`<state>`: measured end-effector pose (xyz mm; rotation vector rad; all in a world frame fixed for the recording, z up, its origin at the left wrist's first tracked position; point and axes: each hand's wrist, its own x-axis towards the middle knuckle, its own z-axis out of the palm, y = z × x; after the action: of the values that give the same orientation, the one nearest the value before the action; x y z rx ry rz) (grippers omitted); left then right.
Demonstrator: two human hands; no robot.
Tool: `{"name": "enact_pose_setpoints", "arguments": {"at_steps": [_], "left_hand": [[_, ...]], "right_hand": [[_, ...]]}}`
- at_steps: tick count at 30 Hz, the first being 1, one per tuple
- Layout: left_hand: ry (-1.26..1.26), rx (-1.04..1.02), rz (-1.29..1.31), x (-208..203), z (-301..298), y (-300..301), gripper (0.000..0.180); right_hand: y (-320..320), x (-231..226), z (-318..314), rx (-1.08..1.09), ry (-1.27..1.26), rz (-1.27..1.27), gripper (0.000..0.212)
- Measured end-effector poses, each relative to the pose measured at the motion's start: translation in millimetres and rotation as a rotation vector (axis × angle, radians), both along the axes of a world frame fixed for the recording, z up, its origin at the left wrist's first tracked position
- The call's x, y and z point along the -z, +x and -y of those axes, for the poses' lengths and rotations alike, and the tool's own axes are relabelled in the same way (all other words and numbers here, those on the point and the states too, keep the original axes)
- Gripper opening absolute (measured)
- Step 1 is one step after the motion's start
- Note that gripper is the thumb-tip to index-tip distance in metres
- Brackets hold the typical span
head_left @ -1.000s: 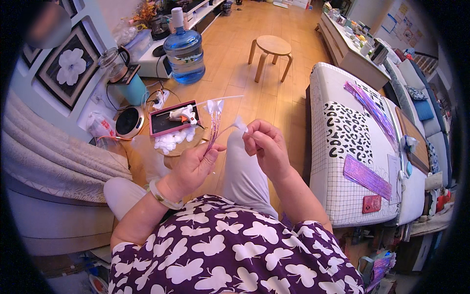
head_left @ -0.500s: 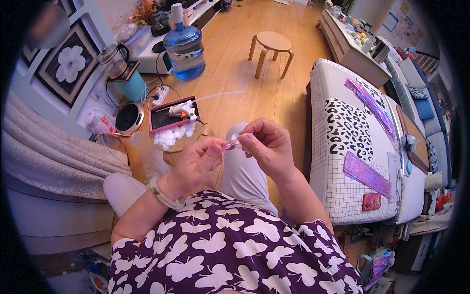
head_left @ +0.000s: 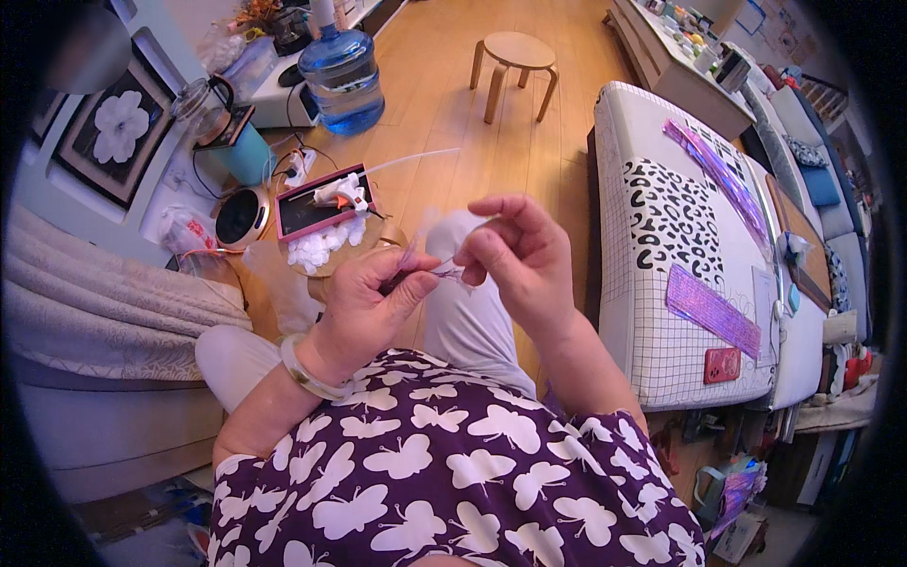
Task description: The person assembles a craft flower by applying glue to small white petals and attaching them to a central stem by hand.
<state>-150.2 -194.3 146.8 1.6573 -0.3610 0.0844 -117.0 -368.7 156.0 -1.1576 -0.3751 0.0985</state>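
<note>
In front of my lap, my left hand (head_left: 357,304) pinches a small, thin, shiny purple piece of film (head_left: 450,273) between thumb and fingers. A sheer, pale end of it stands up above the knuckles. My right hand (head_left: 531,274) is at the piece's other end, with its thumb and fingertips closed on the edge and the upper fingers curled above. The film is creased, and its full shape is partly hidden by my fingers.
Left of my knees, a glue gun (head_left: 342,194) lies in a pink-rimmed tray (head_left: 300,225) beside white petal-like pieces (head_left: 316,248). Purple shiny strips (head_left: 713,312) and a red phone (head_left: 722,365) lie on the covered table (head_left: 652,354) at right. A stool (head_left: 518,51) and water bottle (head_left: 342,85) stand ahead.
My right hand has shifted slightly right and its fingers have lifted and spread somewhat. My left hand has turned inward around the film, whose pale end now sticks up. The view has tilted slightly.
</note>
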Motion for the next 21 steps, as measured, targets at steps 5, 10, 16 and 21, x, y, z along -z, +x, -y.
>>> {"name": "enact_pose_setpoints", "arguments": {"at_steps": [5, 10, 16, 21], "left_hand": [[0.006, -0.075, -0.160, -1.8, -2.8, 0.4, 0.024], [-0.211, -0.056, -0.234, 2.1, 0.2, 5.3, 0.024], [-0.407, -0.027, -0.377, 4.0, 1.8, 6.5, 0.027], [-0.355, -0.017, -0.336, 3.2, 0.1, 5.4, 0.019]], "right_hand": [[10.5, 1.1, 6.9, 0.130, 0.081, -0.010, 0.015], [21.2, 26.1, 26.0, 0.163, -0.338, 0.342, 0.036], [0.0, 30.8, 9.7, -0.172, -0.057, 0.084, 0.037], [3.6, 31.4, -0.2, -0.100, -0.030, 0.037, 0.016]]}}
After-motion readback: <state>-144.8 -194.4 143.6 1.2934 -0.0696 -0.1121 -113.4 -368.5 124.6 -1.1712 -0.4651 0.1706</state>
